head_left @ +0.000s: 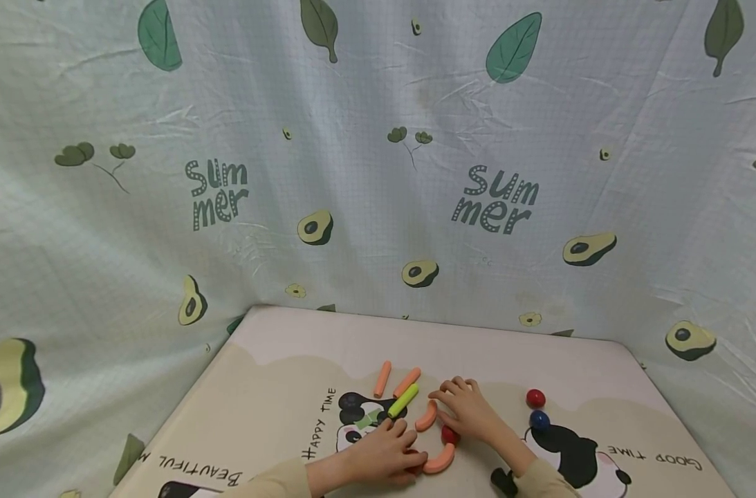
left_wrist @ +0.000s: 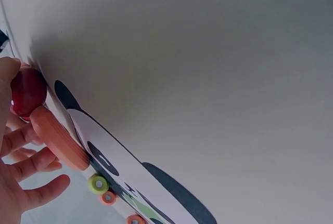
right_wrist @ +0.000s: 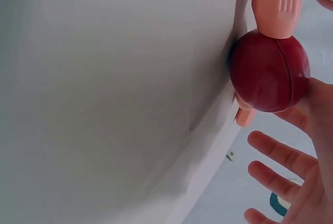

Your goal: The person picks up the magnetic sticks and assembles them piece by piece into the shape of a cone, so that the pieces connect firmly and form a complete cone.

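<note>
At a red ball (left_wrist: 28, 93), in the left wrist view, my left hand (head_left: 380, 453) has its thumb on one side and a finger on the other, pinching it. Its other fingers spread beside an orange curved stick (left_wrist: 60, 138). My right hand (head_left: 467, 411) has its thumb against a second red ball (right_wrist: 269, 70), its other fingers extended and apart. The fingers reach over the far end of the orange curved stick (head_left: 426, 416). Another orange curved stick (head_left: 440, 459) lies between the two balls, one end touching the second ball. Sticks and balls together form a rough ring.
Beyond my left hand lie a yellow-green stick (head_left: 403, 400) and two straight orange sticks, one (head_left: 382, 379) farther left. Right of my right hand are a red ball (head_left: 536, 398) and a blue ball (head_left: 539, 419). A printed curtain (head_left: 365, 173) hangs behind the table (head_left: 278, 387).
</note>
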The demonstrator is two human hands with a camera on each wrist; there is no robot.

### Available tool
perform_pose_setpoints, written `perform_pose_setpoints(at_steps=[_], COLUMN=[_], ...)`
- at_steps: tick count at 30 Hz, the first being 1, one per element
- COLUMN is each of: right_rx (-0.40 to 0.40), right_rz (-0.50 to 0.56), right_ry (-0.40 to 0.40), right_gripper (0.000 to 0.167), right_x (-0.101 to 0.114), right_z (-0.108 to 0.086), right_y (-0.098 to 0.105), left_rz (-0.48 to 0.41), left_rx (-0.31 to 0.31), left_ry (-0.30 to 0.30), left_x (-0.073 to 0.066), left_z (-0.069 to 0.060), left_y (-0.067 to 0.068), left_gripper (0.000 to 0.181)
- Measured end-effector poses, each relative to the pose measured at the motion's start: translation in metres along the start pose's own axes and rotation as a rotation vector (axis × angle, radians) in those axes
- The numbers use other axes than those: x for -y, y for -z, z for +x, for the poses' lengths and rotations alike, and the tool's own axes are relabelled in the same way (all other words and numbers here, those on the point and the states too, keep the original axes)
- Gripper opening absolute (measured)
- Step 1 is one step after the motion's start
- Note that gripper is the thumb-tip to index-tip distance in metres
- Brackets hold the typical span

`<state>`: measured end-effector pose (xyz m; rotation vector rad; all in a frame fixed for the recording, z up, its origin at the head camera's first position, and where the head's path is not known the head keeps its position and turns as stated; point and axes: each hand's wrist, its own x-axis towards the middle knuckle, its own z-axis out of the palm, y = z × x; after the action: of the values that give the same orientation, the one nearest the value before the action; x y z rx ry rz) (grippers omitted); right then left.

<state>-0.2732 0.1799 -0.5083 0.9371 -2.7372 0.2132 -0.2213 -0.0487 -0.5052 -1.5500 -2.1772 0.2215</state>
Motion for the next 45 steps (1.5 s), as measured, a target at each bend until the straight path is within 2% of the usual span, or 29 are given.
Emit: perform_pose_setpoints(at_steps=[10,19,27,34,40,45], right_rx=[0.002,0.049,0.120,0.092,0.057,0.050], right_rz=[-0.062,-0.097,-0.151,-0.146,-0.120,-0.140], right_ry=[0.073,0.157,0.150,0.128,0.142,0.155], right_gripper=[0.021,0.020,0.011,0.010,0.012,0.015], right_x=[0.004,0.004,0.006,0.002,0.002,0.000], right_z=[0.009,0.015,0.023,0.021,0.018,0.016], right_y=[0.002,0.002,0.004,0.004,0.002,0.001], left_rz=[-0.066,-0.042,-0.051,-0.084,-0.117,-0.110], left_rx=[0.052,0.037,0.016,0.040,0.070,0.077], left_ry=[0.015,0.010,0.008,0.008,0.012,0.011], left_x=[0.000,0.000,0.000,0.000,0.000,0.001], left_z=[0.002,0.002,0.002,0.003,0.002,0.003], left_y=[0.000,0.003,0.003,0.002,0.000,0.001], left_gripper=[0.024,0.022,0.022,0.021,0.021,0.023])
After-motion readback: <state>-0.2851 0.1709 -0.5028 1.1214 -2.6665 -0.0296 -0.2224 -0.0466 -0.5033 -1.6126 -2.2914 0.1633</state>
